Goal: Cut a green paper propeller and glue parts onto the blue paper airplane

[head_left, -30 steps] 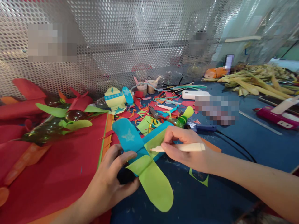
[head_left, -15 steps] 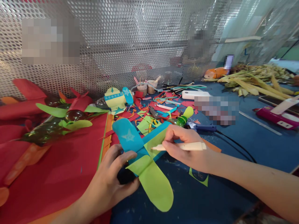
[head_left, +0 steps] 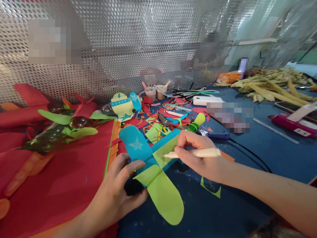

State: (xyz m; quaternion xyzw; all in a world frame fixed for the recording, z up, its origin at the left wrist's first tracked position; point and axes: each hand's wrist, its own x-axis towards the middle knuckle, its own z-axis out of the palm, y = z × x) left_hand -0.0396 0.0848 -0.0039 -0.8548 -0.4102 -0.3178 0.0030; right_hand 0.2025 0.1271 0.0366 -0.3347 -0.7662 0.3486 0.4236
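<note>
A toy plane (head_left: 146,161) in blue and light green paper is gripped near its left end by my left hand (head_left: 121,181), thumb below and fingers above. A pale star marks its blue wing (head_left: 135,140); the green wing (head_left: 168,201) points toward me. A green propeller on a bottle neck (head_left: 194,126) shows at its far end. My right hand (head_left: 198,153) pinches a cream marker pen (head_left: 206,152). The pen's tip rests on or just over the green paper panel (head_left: 160,152) on the plane's body.
Coloured paper scraps (head_left: 153,114) lie behind the plane. Red paper sheets (head_left: 71,185) and several finished bottle planes (head_left: 79,115) sit at left. On the right are a corded blue tool (head_left: 218,135), a magenta stapler-like item (head_left: 292,124) and dried husks (head_left: 262,86).
The marker pen's tip has shifted slightly to the right and up across the green panel, along with my right hand. My left hand and the toy plane have stayed put.
</note>
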